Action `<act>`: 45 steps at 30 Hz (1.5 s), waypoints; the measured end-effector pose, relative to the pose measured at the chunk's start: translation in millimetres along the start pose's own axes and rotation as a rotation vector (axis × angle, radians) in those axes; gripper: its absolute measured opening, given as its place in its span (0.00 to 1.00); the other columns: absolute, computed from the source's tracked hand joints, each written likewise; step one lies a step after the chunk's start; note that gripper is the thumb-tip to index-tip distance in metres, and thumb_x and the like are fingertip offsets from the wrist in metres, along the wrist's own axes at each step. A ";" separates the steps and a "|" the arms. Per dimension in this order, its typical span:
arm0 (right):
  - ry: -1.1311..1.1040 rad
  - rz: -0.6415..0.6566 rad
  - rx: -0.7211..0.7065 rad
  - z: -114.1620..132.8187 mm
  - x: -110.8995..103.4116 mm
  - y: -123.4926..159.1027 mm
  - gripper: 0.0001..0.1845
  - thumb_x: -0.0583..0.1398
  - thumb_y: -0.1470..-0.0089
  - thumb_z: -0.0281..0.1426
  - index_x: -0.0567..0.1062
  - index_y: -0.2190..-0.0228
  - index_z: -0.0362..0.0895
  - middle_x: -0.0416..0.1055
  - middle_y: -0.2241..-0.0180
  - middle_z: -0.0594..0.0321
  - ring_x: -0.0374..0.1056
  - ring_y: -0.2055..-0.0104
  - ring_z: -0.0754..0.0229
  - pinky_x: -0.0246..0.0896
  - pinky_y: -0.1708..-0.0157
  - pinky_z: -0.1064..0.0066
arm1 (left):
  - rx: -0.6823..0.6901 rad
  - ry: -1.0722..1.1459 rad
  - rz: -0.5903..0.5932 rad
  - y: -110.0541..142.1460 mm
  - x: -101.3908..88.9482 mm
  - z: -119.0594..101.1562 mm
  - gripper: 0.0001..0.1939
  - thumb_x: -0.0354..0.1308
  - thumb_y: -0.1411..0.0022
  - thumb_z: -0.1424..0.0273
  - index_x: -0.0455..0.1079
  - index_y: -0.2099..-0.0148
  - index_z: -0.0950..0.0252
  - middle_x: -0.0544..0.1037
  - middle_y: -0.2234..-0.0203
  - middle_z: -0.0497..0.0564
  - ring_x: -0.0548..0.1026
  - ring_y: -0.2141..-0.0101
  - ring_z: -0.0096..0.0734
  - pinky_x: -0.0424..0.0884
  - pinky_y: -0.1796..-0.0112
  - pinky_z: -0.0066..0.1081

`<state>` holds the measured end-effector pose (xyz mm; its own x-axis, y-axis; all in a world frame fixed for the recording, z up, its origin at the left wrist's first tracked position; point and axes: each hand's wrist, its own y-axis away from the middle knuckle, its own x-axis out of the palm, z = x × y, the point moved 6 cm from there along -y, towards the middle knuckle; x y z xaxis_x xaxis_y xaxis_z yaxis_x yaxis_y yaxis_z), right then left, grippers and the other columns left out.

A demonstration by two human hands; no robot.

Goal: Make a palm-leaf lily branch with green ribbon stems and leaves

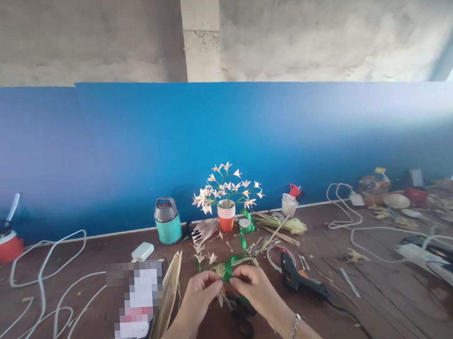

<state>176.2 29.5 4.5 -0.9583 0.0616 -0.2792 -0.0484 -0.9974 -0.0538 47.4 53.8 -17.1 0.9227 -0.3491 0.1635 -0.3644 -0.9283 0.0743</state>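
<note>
My left hand (200,293) and my right hand (252,284) meet over the wooden table (389,302), fingers pinched together. Between them runs a green ribbon (235,260) that trails back toward a ribbon roll (245,223). A small pale flower piece (220,297) hangs below my fingertips. Black scissors (242,321) lie under my hands. A black glue gun (300,279) rests just right of my right hand.
An orange cup with pale handmade flowers (225,190) stands at the back, beside a teal jug (167,220). Dried leaf strips (169,299), white cables (43,295) and a power strip (440,264) are spread about. A blue board (134,144) backs the table.
</note>
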 end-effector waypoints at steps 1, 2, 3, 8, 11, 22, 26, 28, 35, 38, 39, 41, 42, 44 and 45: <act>-0.008 -0.005 0.021 -1.3 0.4 -0.1 0.07 0.58 0.56 0.29 0.73 0.82 0.41 0.69 0.82 0.65 0.64 0.77 0.61 0.56 0.77 0.74 | -0.001 -0.014 -0.015 0.3 -0.4 -0.2 0.10 0.61 0.55 0.65 0.67 0.77 0.67 0.71 0.85 0.45 0.66 0.81 0.25 0.60 0.76 0.25; -0.022 -0.009 0.036 -1.7 0.2 0.4 0.08 0.58 0.56 0.29 0.71 0.83 0.41 0.67 0.84 0.66 0.63 0.79 0.63 0.54 0.78 0.74 | 0.002 -0.033 -0.026 0.5 -0.3 -0.6 0.10 0.60 0.55 0.65 0.68 0.76 0.68 0.71 0.85 0.45 0.66 0.81 0.25 0.60 0.76 0.26; -0.037 -0.015 0.042 -1.4 -0.4 1.3 0.09 0.58 0.57 0.29 0.71 0.84 0.41 0.66 0.84 0.66 0.61 0.79 0.64 0.53 0.78 0.75 | 0.007 -0.055 -0.035 0.7 0.0 -1.1 0.09 0.59 0.54 0.66 0.68 0.76 0.68 0.71 0.84 0.46 0.67 0.81 0.25 0.60 0.76 0.26; -0.056 -0.029 0.011 1.8 -1.2 5.8 0.09 0.58 0.58 0.29 0.70 0.85 0.41 0.65 0.85 0.67 0.59 0.79 0.65 0.52 0.78 0.75 | 0.031 -0.163 -0.087 0.1 0.4 -0.8 0.07 0.57 0.53 0.69 0.68 0.75 0.68 0.71 0.83 0.46 0.65 0.80 0.24 0.61 0.76 0.25; -0.033 -0.039 -0.025 1.7 -0.5 5.9 0.08 0.58 0.58 0.29 0.70 0.85 0.41 0.65 0.84 0.66 0.59 0.79 0.64 0.52 0.77 0.75 | 0.072 -0.259 -0.112 -0.5 -1.0 -0.8 0.06 0.55 0.52 0.70 0.69 0.75 0.68 0.71 0.83 0.45 0.67 0.79 0.26 0.62 0.74 0.25; 0.043 -0.071 -0.076 -1.7 2.6 7.9 0.08 0.58 0.57 0.29 0.75 0.81 0.40 0.69 0.81 0.63 0.62 0.76 0.61 0.54 0.76 0.75 | 0.333 -0.787 -0.297 10.7 -2.4 -21.8 0.05 0.54 0.51 0.73 0.69 0.76 0.63 0.75 0.78 0.48 0.72 0.72 0.35 0.64 0.66 0.32; 0.062 -0.087 -0.094 -0.9 3.5 8.9 0.07 0.59 0.57 0.28 0.76 0.80 0.40 0.71 0.80 0.62 0.64 0.75 0.60 0.55 0.75 0.75 | 0.422 -0.902 -0.339 15.1 0.4 -26.9 0.05 0.54 0.51 0.74 0.69 0.76 0.62 0.75 0.78 0.47 0.73 0.72 0.34 0.63 0.64 0.34; 0.057 -0.087 -0.096 -0.7 4.0 9.3 0.07 0.59 0.56 0.28 0.77 0.78 0.40 0.72 0.79 0.62 0.65 0.74 0.59 0.56 0.74 0.74 | 0.456 -0.938 -0.353 17.2 1.6 -28.9 0.05 0.54 0.51 0.75 0.68 0.76 0.62 0.75 0.78 0.47 0.73 0.72 0.34 0.63 0.63 0.35; -0.049 -0.098 -0.122 -4.8 6.0 9.3 0.07 0.61 0.56 0.31 0.79 0.75 0.41 0.74 0.77 0.61 0.65 0.73 0.59 0.58 0.74 0.74 | 0.541 -1.026 -0.379 22.3 5.5 -37.3 0.06 0.53 0.51 0.77 0.68 0.76 0.62 0.74 0.78 0.46 0.72 0.72 0.33 0.60 0.63 0.36; -0.176 -0.079 -0.081 -13.4 9.2 7.1 0.11 0.63 0.57 0.35 0.80 0.73 0.40 0.75 0.76 0.59 0.66 0.73 0.58 0.60 0.73 0.73 | 0.589 -1.070 -0.380 25.1 8.1 -41.1 0.06 0.54 0.51 0.78 0.68 0.75 0.62 0.75 0.77 0.46 0.72 0.71 0.33 0.60 0.63 0.35; -0.207 -0.077 -0.074 -16.0 10.0 6.4 0.12 0.63 0.57 0.36 0.80 0.72 0.40 0.75 0.76 0.58 0.67 0.72 0.58 0.60 0.73 0.72 | 0.593 -1.083 -0.381 25.8 8.5 -41.7 0.06 0.54 0.51 0.78 0.68 0.75 0.62 0.75 0.77 0.46 0.72 0.71 0.33 0.59 0.63 0.35; -0.230 -0.081 -0.076 -19.5 10.9 5.7 0.13 0.63 0.57 0.37 0.80 0.71 0.40 0.75 0.75 0.58 0.67 0.71 0.57 0.61 0.72 0.72 | 0.578 -1.095 -0.383 26.0 8.2 -41.6 0.06 0.54 0.50 0.77 0.68 0.75 0.62 0.75 0.77 0.47 0.73 0.71 0.33 0.60 0.63 0.36; -0.231 -0.085 -0.081 -20.6 11.1 5.6 0.13 0.63 0.57 0.37 0.80 0.70 0.41 0.75 0.75 0.58 0.68 0.71 0.56 0.61 0.71 0.71 | 0.564 -1.093 -0.382 25.7 7.7 -41.2 0.06 0.54 0.50 0.77 0.69 0.75 0.62 0.76 0.77 0.47 0.73 0.71 0.33 0.60 0.63 0.36; -0.230 -0.084 -0.088 -21.5 11.8 5.7 0.14 0.63 0.56 0.37 0.80 0.70 0.41 0.76 0.74 0.57 0.68 0.70 0.56 0.62 0.70 0.71 | 0.543 -1.074 -0.378 24.7 6.5 -40.2 0.06 0.54 0.49 0.76 0.71 0.71 0.60 0.76 0.76 0.48 0.73 0.71 0.34 0.60 0.63 0.36; -0.234 -0.081 -0.091 -21.3 12.1 5.9 0.14 0.63 0.56 0.38 0.80 0.69 0.41 0.76 0.74 0.57 0.68 0.70 0.55 0.62 0.70 0.70 | 0.540 -1.064 -0.371 24.1 6.2 -39.6 0.08 0.54 0.49 0.75 0.72 0.68 0.60 0.77 0.75 0.48 0.73 0.70 0.34 0.61 0.63 0.36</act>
<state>170.3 25.1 -19.6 -0.9919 0.1203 -0.0412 -0.1125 -0.9813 -0.1559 39.3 34.3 24.7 0.6945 0.2478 -0.6755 -0.1952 -0.8387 -0.5083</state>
